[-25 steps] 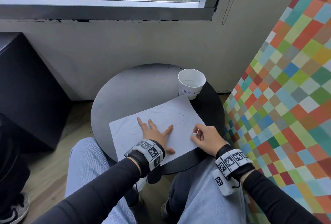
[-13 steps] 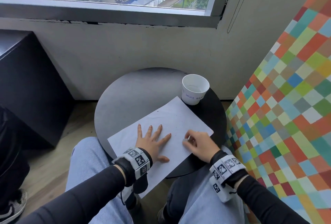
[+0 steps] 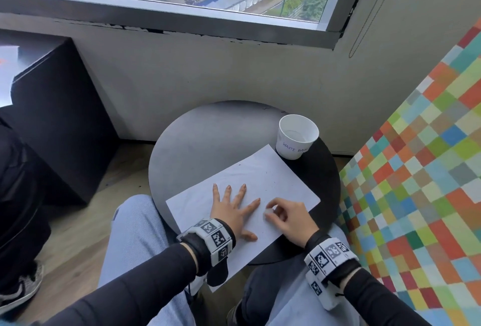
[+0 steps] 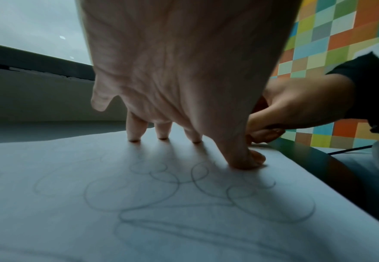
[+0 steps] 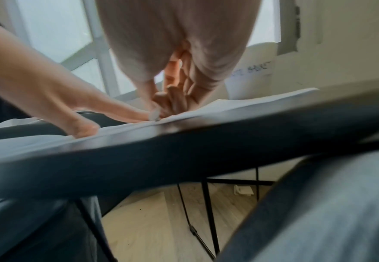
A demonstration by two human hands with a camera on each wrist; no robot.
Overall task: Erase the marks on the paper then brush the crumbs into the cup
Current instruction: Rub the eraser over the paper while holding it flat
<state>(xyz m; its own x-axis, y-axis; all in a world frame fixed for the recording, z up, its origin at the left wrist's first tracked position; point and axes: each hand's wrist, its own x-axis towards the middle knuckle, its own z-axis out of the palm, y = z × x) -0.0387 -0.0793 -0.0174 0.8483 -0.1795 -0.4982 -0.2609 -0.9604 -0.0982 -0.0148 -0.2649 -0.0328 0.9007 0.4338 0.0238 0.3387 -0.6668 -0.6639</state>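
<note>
**Eraser at the paper's near right, marks to its left**

Paper [image 3: 250, 190] lies slanted across the round bench [image 3: 197, 143], its near corner overhanging the lap. The left hand [image 3: 231, 211] presses it flat, fingers spread and straight. Pencil loops [image 4: 184, 195] sit under that palm, leftward of the right hand [image 3: 289, 219], whose curled grip pinches a small white eraser [image 5: 154, 113] against the sheet. The cup [image 3: 298, 139] stands beyond the paper's far right corner, nearer the right hand, likely easing the later brushing.
</note>
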